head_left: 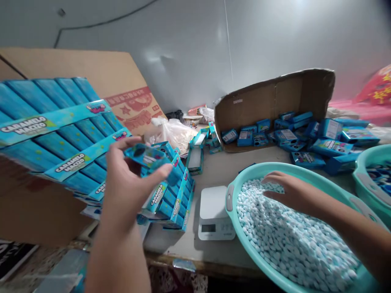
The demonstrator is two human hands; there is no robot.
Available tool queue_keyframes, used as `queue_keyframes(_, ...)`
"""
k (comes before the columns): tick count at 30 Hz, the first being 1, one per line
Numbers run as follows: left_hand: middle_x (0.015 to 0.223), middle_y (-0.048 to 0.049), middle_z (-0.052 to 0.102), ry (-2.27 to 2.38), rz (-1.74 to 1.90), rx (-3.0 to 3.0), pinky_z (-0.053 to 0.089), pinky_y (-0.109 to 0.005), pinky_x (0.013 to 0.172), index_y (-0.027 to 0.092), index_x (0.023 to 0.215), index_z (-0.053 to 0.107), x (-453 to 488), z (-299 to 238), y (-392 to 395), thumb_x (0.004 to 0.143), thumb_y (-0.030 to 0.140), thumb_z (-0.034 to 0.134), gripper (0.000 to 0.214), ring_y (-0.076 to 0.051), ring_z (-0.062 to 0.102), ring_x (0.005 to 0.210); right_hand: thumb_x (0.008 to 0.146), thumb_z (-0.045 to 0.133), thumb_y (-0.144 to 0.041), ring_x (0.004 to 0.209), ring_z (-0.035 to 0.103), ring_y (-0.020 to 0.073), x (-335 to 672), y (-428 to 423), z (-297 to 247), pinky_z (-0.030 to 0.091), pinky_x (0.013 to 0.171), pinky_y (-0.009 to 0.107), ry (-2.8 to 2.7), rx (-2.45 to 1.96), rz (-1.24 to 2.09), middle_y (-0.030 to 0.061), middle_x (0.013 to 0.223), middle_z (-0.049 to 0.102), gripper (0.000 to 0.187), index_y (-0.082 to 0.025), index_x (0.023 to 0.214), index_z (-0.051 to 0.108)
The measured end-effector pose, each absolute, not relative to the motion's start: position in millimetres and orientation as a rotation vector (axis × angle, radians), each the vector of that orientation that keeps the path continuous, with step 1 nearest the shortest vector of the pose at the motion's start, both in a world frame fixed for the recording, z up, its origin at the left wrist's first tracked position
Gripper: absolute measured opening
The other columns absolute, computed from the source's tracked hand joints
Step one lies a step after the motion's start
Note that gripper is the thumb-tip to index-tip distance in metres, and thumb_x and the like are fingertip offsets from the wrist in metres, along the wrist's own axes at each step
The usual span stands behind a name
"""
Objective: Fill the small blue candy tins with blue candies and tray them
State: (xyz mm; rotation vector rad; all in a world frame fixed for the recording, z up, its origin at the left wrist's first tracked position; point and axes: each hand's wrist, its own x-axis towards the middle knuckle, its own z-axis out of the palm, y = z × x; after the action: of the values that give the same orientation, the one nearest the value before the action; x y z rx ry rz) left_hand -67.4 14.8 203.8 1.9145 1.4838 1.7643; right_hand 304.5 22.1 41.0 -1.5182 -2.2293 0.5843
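Observation:
My left hand [130,175] is closed around a small blue candy box [149,158], slightly blurred, with thumb and fingers on opposite sides. It is held just over a stack of blue display trays [180,199] packed with similar boxes. My right hand [276,188] reaches over a turquoise basin [259,260] of small pale blue and white candies [293,236]. Its thumb and fingers are apart, with candies showing through the gap; the fingertips are at the heap's surface. Between the hands lies a white digital scale [214,207] with nothing on its plate.
At left, a tall stack of filled display trays [64,134] leans by a large cardboard carton [100,73]. Behind the basin, a tipped cardboard box [275,97] spills loose blue boxes [330,146]. A second turquoise basin [366,162] stands right; empty trays [195,158] lie mid-table.

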Motion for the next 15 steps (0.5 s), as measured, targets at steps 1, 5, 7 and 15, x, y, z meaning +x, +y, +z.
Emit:
queue_keyframes(1, 0.111, -0.0021, 0.062, 1.442, 1.795, 1.81, 0.054, -0.028, 0.075, 0.025, 0.118, 0.056, -73.5, 217.4, 24.4, 0.045, 0.018, 0.089, 0.08, -0.017, 0.064, 0.09, 0.094, 0.054, -0.056, 0.112, 0.063, 0.031, 302.9, 20.6, 43.5, 0.05, 0.1, 0.047, -2.22, -1.52, 0.591, 0.0123, 0.128, 0.062, 0.045, -0.021, 0.12, 0.066)
queue_keyframes(5, 0.084, 0.0008, 0.062, 1.227, 1.95, 1.422, 0.057, -0.032, 0.066, 0.021, 0.104, 0.057, -88.3, 248.4, 61.2, 0.052, 0.023, 0.072, 0.054, -0.02, 0.067, 0.076, 0.091, 0.057, -0.052, 0.109, 0.064, 0.0303, 299.4, 16.4, 49.8, 0.051, 0.096, 0.046, -2.195, -1.495, 0.614, 0.0118, 0.127, 0.062, 0.042, -0.021, 0.117, 0.067)
queue_keyframes(7, 0.077, -0.0011, 0.063, 1.162, 1.967, 1.284, 0.06, -0.04, 0.069, 0.019, 0.097, 0.06, -92.7, 251.5, 71.3, 0.064, 0.033, 0.059, 0.036, -0.025, 0.07, 0.078, 0.091, 0.057, -0.051, 0.108, 0.064, 0.03, 299.9, 15.8, 50.2, 0.051, 0.095, 0.046, -2.182, -1.483, 0.604, 0.0117, 0.125, 0.062, 0.041, -0.021, 0.117, 0.066)
queue_keyframes(15, 0.085, -0.0066, 0.074, 1.141, 1.687, 1.116, 0.061, -0.054, 0.087, 0.023, 0.091, 0.064, -85.5, 220.5, 72.7, 0.072, 0.066, 0.07, 0.047, -0.035, 0.072, 0.099, 0.086, 0.064, -0.042, 0.098, 0.065, 0.0274, 301.4, 15.9, 48.8, 0.051, 0.091, 0.043, -2.185, -1.464, 0.631, 0.0089, 0.119, 0.063, 0.025, -0.023, 0.1, 0.067)
